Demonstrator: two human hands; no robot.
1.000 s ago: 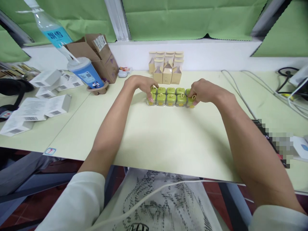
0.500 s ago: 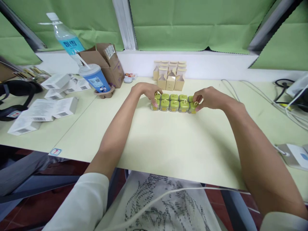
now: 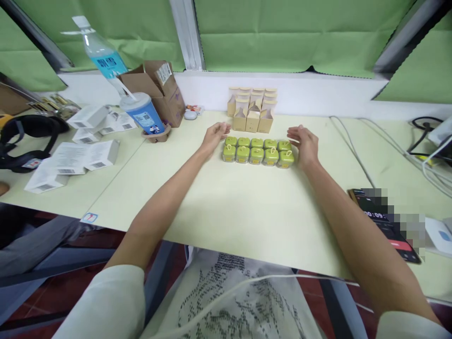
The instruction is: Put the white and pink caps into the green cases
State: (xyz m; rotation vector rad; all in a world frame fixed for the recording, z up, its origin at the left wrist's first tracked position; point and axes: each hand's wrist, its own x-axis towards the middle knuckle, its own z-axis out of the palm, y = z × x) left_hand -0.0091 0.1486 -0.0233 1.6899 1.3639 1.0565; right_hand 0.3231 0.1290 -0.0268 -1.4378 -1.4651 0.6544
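Observation:
Several small green-lidded jars (image 3: 257, 151) stand in two tight rows on the pale table (image 3: 247, 212). My left hand (image 3: 214, 135) lies open just left of the block, fingers stretched toward its far corner, holding nothing. My right hand (image 3: 304, 142) rests open at the block's right end, palm down, fingers near the last jar. Behind the jars stands a cluster of small tan cartons (image 3: 253, 113) against the white sill.
A blue cup (image 3: 144, 115) in a holder, a water bottle (image 3: 102, 54) and an open cardboard box (image 3: 155, 89) stand at the back left. White barcode boxes (image 3: 84, 150) lie at left. A phone (image 3: 384, 221) and cables (image 3: 356, 141) lie at right.
Both hands have let go of the end jars and drawn apart, opening beside the block. The jars stay in place; the view has shifted slightly.

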